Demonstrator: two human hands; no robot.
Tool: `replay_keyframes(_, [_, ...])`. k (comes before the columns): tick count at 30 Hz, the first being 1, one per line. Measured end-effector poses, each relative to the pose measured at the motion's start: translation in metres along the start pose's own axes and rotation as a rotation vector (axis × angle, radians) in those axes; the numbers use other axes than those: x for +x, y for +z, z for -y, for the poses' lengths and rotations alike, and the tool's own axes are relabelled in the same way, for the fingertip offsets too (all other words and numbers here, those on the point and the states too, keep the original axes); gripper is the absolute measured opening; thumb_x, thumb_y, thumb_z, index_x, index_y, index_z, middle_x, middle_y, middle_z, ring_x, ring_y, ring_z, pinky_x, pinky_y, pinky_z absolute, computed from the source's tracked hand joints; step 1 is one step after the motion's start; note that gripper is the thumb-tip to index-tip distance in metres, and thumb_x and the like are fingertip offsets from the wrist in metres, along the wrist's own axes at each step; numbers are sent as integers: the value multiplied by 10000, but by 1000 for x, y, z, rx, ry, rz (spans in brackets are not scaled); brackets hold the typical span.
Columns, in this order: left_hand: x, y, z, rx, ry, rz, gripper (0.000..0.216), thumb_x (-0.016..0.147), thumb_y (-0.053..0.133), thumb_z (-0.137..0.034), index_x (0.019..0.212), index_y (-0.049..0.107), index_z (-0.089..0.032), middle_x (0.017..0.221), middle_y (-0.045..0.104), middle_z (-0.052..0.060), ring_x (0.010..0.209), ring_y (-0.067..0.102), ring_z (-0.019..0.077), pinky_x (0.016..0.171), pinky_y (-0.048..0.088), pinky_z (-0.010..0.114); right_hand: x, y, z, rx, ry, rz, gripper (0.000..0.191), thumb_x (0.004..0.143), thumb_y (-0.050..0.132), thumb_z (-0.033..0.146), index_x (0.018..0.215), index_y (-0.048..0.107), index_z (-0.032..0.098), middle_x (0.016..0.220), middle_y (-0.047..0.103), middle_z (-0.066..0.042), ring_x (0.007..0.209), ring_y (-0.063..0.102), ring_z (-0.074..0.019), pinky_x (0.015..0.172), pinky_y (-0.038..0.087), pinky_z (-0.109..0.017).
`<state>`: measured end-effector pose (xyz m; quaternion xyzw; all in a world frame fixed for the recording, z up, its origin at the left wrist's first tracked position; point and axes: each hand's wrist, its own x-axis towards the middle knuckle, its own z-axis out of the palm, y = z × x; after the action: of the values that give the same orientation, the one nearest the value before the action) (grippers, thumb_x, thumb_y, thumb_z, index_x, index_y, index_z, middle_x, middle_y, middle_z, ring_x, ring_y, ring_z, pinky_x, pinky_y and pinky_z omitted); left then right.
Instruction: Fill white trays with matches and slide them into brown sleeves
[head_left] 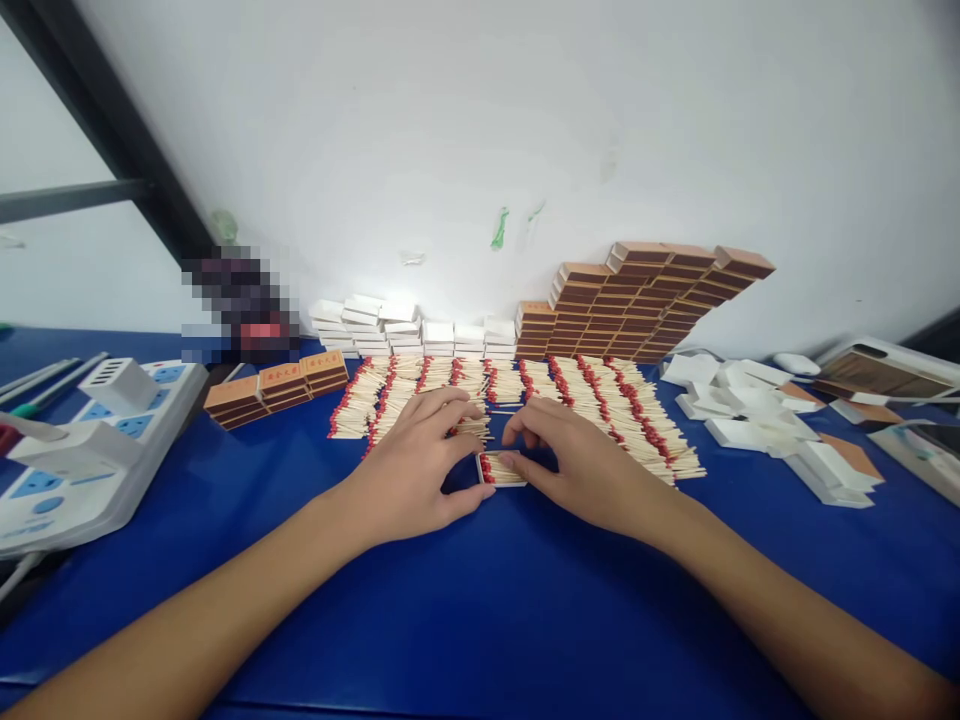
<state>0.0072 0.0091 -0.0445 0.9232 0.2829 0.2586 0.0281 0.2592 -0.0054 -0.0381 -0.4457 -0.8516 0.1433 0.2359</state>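
Observation:
A small white matchbox tray (501, 469) filled with red-tipped matches lies on the blue table (480, 610) between my hands. My left hand (420, 460) rests on the table with its thumb against the tray's left end and its fingers curled over loose matches behind. My right hand (581, 465) has its thumb on the tray's right end, with its fingers bent over the back of it. Just beyond lies a long row of loose matches (570, 395).
White inner trays (405, 330) and brown sleeves (637, 300) are stacked against the wall. A few brown boxes (277, 385) sit at left by white power strips (90, 450). Scattered white trays (772, 420) lie at right.

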Motion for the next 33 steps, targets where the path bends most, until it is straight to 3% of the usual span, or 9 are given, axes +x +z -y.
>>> replay_keyframes(4, [0, -2, 0, -16, -5, 0, 301, 937, 814, -382, 1163, 784, -185, 1418, 679, 158, 1456, 532, 380, 1224, 469, 630, 2, -6, -1, 1, 0, -43, 65, 1041, 641, 253, 978, 646, 237, 947, 664, -41, 873, 609, -213, 749, 489, -346])
replay_keyframes(8, [-1, -2, -2, -49, 6, -9, 270, 934, 816, -387, 1106, 804, -178, 1416, 675, 160, 1457, 535, 377, 1228, 486, 617, 20, -27, -24, -109, -32, -232, 178, 1070, 586, 287, 920, 663, 229, 870, 664, -47, 844, 607, -222, 773, 489, -373])
replay_keyframes(10, [-2, -1, -2, -58, 1, -1, 270, 935, 817, -398, 1100, 810, -184, 1412, 678, 158, 1459, 535, 380, 1221, 500, 615, 36, -42, -43, -228, -16, -326, 165, 1053, 585, 280, 937, 684, 219, 861, 667, -61, 848, 619, -243, 775, 497, -398])
replay_keyframes(15, [-5, 1, -3, -65, -9, 14, 297, 913, 844, -409, 1128, 814, -205, 1442, 677, 148, 1482, 522, 393, 1230, 503, 628, 79, -87, -77, -489, -58, -466, 205, 1044, 549, 298, 1013, 725, 197, 1019, 690, -162, 1084, 609, -364, 893, 528, -527])
replay_keyframes(21, [-6, 2, -2, -74, -22, 15, 351, 890, 870, -422, 1161, 811, -206, 1463, 673, 149, 1481, 524, 405, 1226, 505, 637, 96, -144, -91, -581, -32, -543, 202, 1025, 563, 320, 1022, 747, 236, 968, 649, -131, 1058, 568, -354, 910, 500, -520])
replay_keyframes(25, [-5, 1, -2, -69, -16, 21, 361, 892, 868, -427, 1165, 808, -198, 1451, 676, 150, 1477, 526, 411, 1236, 485, 660, 88, -183, -104, -643, 123, -513, 221, 1019, 613, 376, 1037, 760, 212, 1001, 692, -149, 1025, 559, -337, 957, 449, -494])
replay_keyframes(28, [-5, 1, -3, -67, -12, 21, 348, 895, 866, -422, 1153, 807, -197, 1445, 679, 152, 1475, 527, 408, 1237, 484, 659, 75, -209, -111, -662, 342, -459, 268, 1003, 642, 415, 1011, 777, 183, 1015, 744, -156, 898, 573, -288, 916, 416, -459])
replay_keyframes(33, [-5, 1, -3, -62, -13, 7, 332, 907, 855, -412, 1152, 804, -196, 1454, 675, 153, 1471, 535, 406, 1227, 494, 656, 50, -224, -118, -601, 701, -476, 435, 998, 613, 530, 1158, 761, 153, 1104, 781, -192, 922, 624, -298, 776, 398, -426])
